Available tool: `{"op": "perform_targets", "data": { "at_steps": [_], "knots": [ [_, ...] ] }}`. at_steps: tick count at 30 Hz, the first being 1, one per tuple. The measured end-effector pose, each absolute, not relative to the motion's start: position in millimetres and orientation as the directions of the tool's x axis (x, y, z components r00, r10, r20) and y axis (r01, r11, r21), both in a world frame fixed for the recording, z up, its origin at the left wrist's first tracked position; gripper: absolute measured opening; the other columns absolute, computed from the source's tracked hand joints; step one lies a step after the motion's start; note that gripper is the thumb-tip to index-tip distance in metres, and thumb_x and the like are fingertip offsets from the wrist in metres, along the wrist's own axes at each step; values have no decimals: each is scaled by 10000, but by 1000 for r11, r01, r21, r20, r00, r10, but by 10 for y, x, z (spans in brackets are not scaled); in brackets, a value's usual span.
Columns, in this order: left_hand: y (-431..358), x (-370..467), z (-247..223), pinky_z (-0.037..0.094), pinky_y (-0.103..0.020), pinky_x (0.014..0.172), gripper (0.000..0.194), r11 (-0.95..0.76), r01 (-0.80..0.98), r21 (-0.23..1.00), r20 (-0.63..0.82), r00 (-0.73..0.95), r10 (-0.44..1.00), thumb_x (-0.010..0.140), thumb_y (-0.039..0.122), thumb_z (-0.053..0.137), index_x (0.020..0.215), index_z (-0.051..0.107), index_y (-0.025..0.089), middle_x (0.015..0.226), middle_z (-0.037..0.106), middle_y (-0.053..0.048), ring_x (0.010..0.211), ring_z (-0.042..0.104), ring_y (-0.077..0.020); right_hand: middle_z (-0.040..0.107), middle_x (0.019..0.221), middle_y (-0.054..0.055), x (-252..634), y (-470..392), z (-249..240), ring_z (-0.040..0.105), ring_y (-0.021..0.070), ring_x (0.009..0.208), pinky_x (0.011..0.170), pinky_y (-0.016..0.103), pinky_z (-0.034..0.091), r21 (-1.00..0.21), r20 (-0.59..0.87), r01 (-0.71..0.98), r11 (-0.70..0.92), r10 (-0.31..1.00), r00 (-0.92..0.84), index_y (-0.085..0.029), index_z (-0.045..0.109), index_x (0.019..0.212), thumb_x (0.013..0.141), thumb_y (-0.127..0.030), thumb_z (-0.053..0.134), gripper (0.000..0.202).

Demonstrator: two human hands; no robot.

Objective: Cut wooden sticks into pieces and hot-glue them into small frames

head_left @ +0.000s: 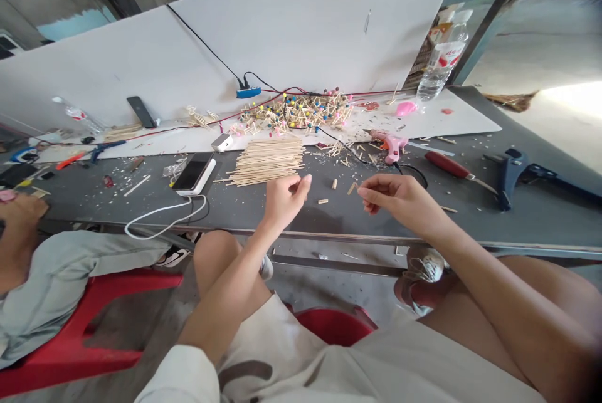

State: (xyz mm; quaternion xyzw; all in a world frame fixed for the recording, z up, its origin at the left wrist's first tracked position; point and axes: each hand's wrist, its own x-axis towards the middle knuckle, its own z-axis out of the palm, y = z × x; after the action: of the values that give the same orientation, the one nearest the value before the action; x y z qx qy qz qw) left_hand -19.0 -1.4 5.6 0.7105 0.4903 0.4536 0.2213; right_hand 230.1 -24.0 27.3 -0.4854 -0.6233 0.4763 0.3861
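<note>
My left hand is closed above the table's front part, just in front of a row of thin wooden sticks; whatever its fingers hold is hidden. To the right, my right hand has its fingers pressed together, and anything between them is too small to name. Short cut stick pieces lie on the grey table between my hands. A pink glue gun rests behind my right hand. Behind the stick row is a heap of small stick pieces with coloured balls.
Red-handled tool and blue clamp-like tool lie at the right. A phone on a white power bank with a looped cable is left. Bottles stand behind. Another person's hand is at the far left.
</note>
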Motion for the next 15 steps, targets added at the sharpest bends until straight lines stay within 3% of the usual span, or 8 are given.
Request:
{"op": "perform_targets", "data": {
  "at_steps": [2,4,5,7,9,12,15],
  "knots": [
    [-36,-153,29,529,-254,612,107,-426,375,823,405,137,904,851,276,634,899,622,181,838,649,-29,710,664,-150,652,664,27,2287,-241,269,598,135,598,600,269,501,-966,4,250,67,970,-244,-161,673,834,804,-513,713,356],
    [-41,-134,25,576,-292,703,403,-485,406,775,462,159,872,771,165,679,1158,585,226,1152,631,-77,981,672,-200,648,672,25,2277,-237,259,598,133,600,602,266,498,-965,-12,257,57,965,-261,-156,675,842,803,-512,711,359],
    [-40,-130,30,581,-335,803,470,-526,462,714,500,189,845,753,123,676,1199,582,238,1238,607,-88,1101,635,-224,645,673,23,2274,-234,252,597,132,600,601,265,496,-965,-18,258,54,963,-268,-155,676,844,803,-512,710,361],
    [-37,-128,52,526,-408,980,396,-585,548,598,539,265,800,772,92,652,1144,639,227,1240,634,-86,1200,587,-244,641,674,19,2270,-229,238,596,130,598,600,263,494,-964,-25,260,48,962,-271,-156,678,846,803,-514,708,361],
    [-44,-121,78,497,-422,1019,231,-594,554,582,526,301,796,831,124,625,1038,687,203,1113,704,-72,1126,633,-235,640,672,17,2265,-229,228,595,128,594,596,262,492,-966,-27,256,44,963,-268,-158,678,849,800,-515,709,362],
    [-85,-87,104,546,-368,909,147,-537,470,701,453,288,844,896,202,589,970,714,178,988,743,-67,953,690,-204,641,674,17,2246,-241,231,594,125,592,598,261,494,-971,-31,234,40,956,-293,-157,679,856,804,-513,707,361],
    [-136,-36,97,564,-338,863,186,-434,296,851,335,331,882,900,246,607,1029,713,164,1022,743,-85,937,705,-201,640,682,17,2213,-264,248,592,121,597,603,260,497,-982,-39,188,29,938,-345,-154,681,864,808,-513,705,364]
  ]
}}
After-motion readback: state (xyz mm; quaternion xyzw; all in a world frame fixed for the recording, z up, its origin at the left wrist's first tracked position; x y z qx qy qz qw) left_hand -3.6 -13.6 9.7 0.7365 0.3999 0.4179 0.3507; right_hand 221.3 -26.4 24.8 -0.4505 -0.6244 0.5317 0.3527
